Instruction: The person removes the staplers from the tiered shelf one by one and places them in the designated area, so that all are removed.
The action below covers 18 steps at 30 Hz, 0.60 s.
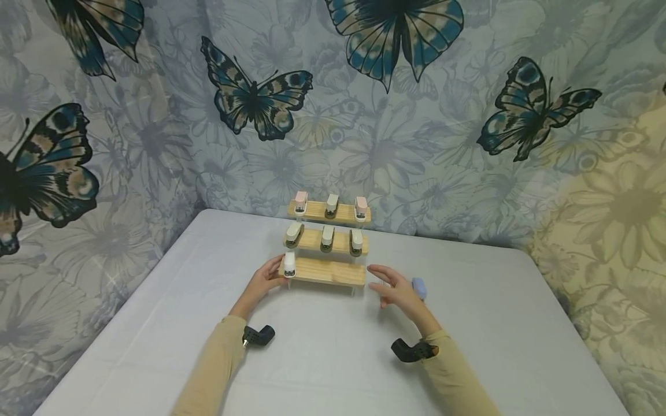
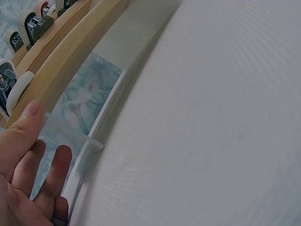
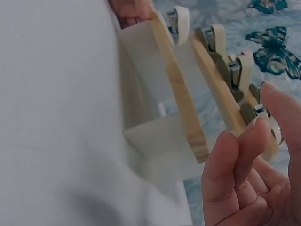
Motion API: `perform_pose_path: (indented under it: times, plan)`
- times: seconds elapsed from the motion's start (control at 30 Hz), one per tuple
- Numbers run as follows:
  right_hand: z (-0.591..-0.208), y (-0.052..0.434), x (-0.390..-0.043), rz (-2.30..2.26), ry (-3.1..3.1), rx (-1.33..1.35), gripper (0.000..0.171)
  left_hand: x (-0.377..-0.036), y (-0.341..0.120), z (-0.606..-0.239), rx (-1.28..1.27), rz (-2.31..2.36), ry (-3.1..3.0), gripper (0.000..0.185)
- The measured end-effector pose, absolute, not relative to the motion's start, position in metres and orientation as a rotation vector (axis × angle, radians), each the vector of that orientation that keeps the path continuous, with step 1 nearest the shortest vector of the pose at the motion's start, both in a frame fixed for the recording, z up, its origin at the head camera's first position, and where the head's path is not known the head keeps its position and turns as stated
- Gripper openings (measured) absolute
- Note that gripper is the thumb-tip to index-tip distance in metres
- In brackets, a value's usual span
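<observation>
A three-tier wooden display stand [image 1: 328,271] with clear side panels holds several small staplers. My left hand [image 1: 264,280] grips the left end of its lowest board, with the thumb on the front edge in the left wrist view. A white stapler [image 1: 289,264] stands on that board, right beside the left hand. Cream staplers [image 1: 327,238] fill the middle board. On the top one, a cream stapler [image 1: 331,205] sits between two pink staplers [image 1: 361,208]. My right hand [image 1: 398,290] hovers just off the stand's right end, its fingers loosely bent around nothing.
The stand rests on a table with a white cover [image 1: 333,358]. A small lavender object [image 1: 418,288] lies behind the right hand, partly hidden by it. Butterfly-patterned fabric [image 1: 385,150] hangs behind the table.
</observation>
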State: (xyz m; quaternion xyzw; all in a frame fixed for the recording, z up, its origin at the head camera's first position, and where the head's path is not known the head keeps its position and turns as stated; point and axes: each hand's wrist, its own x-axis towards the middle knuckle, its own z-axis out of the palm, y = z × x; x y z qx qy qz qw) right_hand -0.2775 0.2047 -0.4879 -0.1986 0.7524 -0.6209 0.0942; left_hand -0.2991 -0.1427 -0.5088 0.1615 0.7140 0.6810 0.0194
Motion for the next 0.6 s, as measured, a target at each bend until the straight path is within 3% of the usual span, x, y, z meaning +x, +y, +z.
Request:
perform_pose_path:
  times: [0.6]
  plan:
    - [-0.439, 0.145, -0.259, -1.901, 2.113, -0.505, 0.053, -0.300, -0.144, -0.509, 0.576, 2.102, 2.217, 0.064]
